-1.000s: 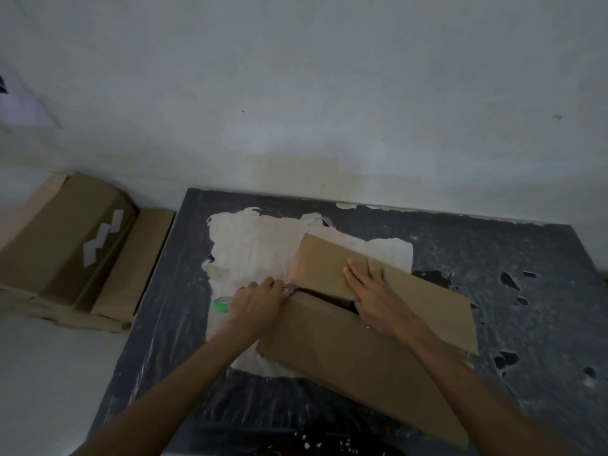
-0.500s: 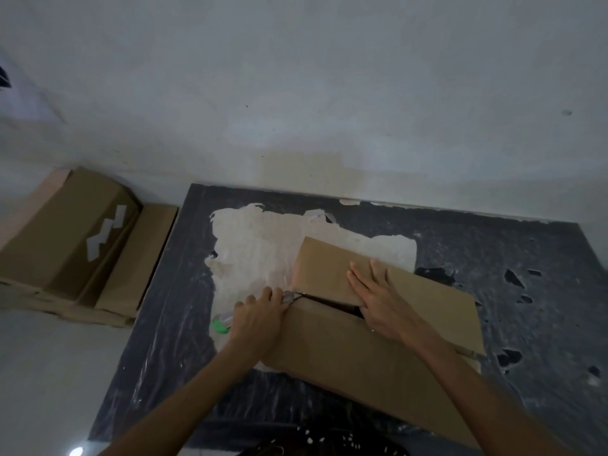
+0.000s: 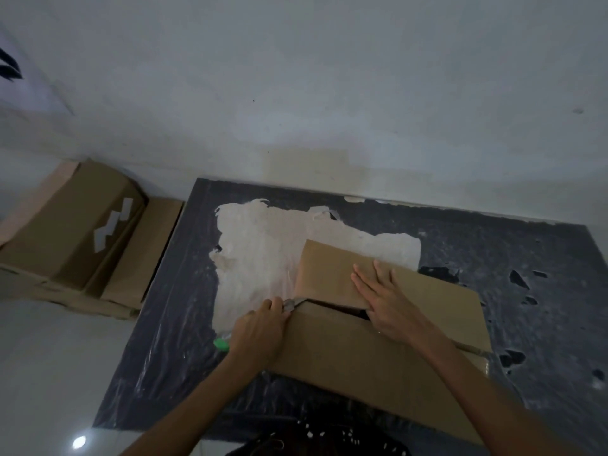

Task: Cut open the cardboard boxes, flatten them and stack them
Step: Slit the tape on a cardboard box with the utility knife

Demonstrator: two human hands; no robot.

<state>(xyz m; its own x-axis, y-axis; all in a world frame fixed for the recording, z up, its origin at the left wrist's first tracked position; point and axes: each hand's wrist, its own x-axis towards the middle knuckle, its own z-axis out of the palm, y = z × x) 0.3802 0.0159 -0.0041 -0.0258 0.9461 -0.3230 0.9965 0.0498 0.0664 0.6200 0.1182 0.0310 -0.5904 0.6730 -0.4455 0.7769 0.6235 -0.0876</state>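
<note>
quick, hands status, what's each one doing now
left hand: grips the green-ended cutter.
right hand: open, pressing flat on the cardboard box.

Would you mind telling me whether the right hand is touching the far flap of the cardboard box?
Touching. The head view shows the right hand lying flat on the flap, fingers straight, with no gap visible.

Matt brown cardboard box (image 3: 378, 357), smooth and unprinted, box cutter (image 3: 293, 303) with dull metal tip and green plastic butt, dark tabletop (image 3: 543, 258) under glossy crinkled plastic film, pale rough peeled patch, matt cardboard stack (image 3: 75, 225) with white tape strips, glossy white floor (image 3: 49, 373)
</note>
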